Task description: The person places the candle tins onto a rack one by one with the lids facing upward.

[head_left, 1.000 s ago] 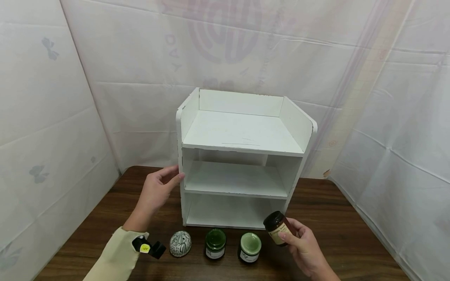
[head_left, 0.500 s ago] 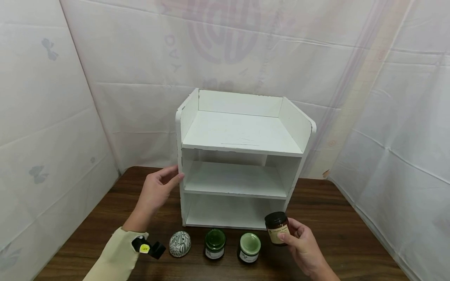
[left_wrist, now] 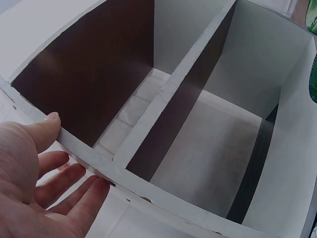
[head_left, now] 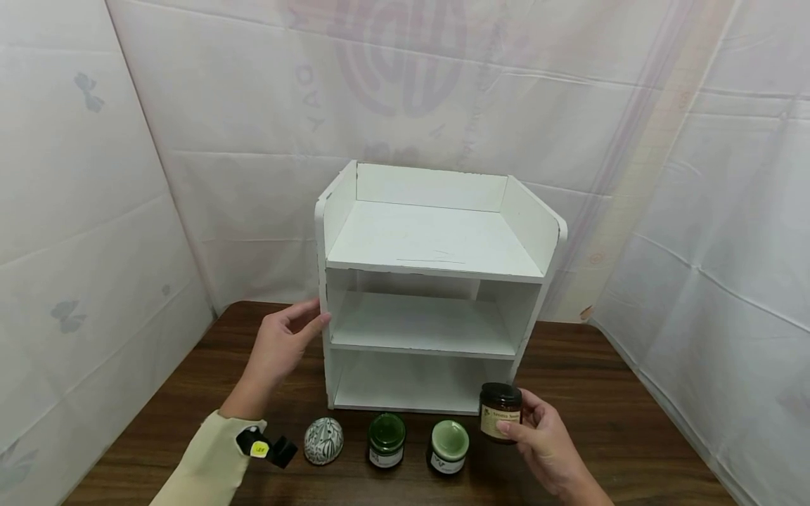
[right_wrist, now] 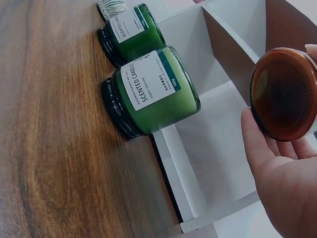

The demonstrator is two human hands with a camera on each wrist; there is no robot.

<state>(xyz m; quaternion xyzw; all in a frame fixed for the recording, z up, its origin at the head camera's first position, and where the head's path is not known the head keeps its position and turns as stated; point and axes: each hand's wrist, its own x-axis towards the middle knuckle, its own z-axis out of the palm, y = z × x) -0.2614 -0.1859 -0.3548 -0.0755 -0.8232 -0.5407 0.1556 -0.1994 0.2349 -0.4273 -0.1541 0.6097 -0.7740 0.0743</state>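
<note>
My right hand (head_left: 541,444) grips an amber glass jar (head_left: 500,413) with a black lid and a cream label, held upright by the shelf's lower right front corner. Its brown glass base (right_wrist: 285,94) shows in the right wrist view, off the table. My left hand (head_left: 281,339) holds the left side panel of a white shelf unit (head_left: 436,239); in the left wrist view the thumb (left_wrist: 45,130) lies on its front edge and the other fingers curl along the outside. In front of the shelf stand a dark green candle jar (head_left: 387,437) and a lighter green candle jar (head_left: 449,444).
A black-and-white patterned dome (head_left: 324,440) sits left of the green jars on the dark wooden table (head_left: 607,393). The shelf has an upper tray and two compartments below. White sheeting (head_left: 253,176) hangs behind and on both sides.
The amber jar has gone from tilted to upright in my right hand, its label turning toward the head camera. It shifted slightly right. My left hand stays on the shelf.
</note>
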